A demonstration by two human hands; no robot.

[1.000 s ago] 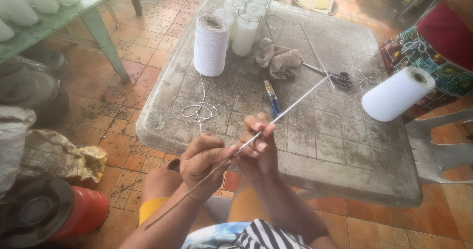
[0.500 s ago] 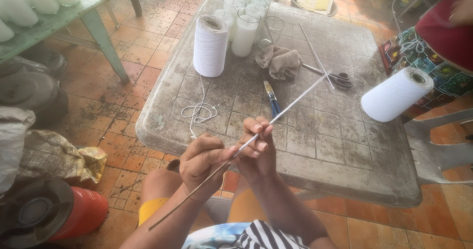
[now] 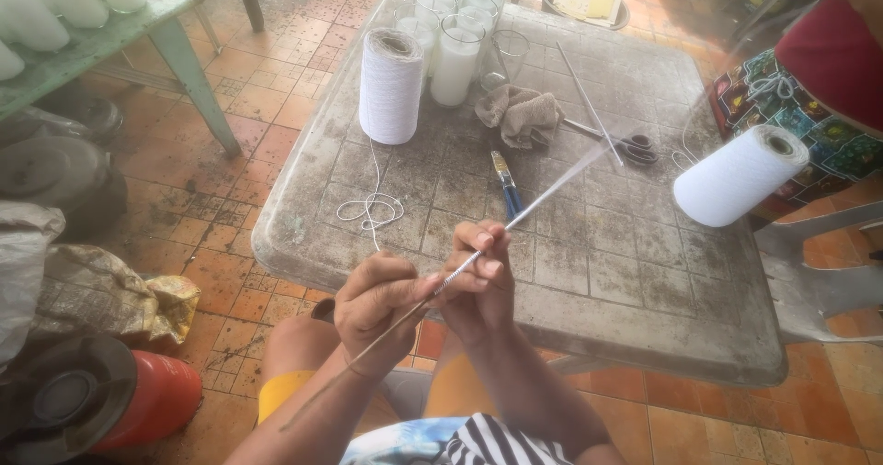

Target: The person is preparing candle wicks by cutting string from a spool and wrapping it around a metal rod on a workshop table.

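Two hands, left hand [image 3: 382, 299] and right hand [image 3: 478, 276], fingers pinched together on thin rod [image 3: 515, 218]; risk: loose grip lets rod slip onto counter [image 3: 644, 272].

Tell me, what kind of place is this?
Probably a small outdoor candle-making workshop. On the worn grey table stand clear glass jars filled with white wax and a big white spool of string, and both hands, left hand and right hand, hold a thin stick.

A single head-worn camera looks steeply down, close over the grey table [image 3: 589, 272].
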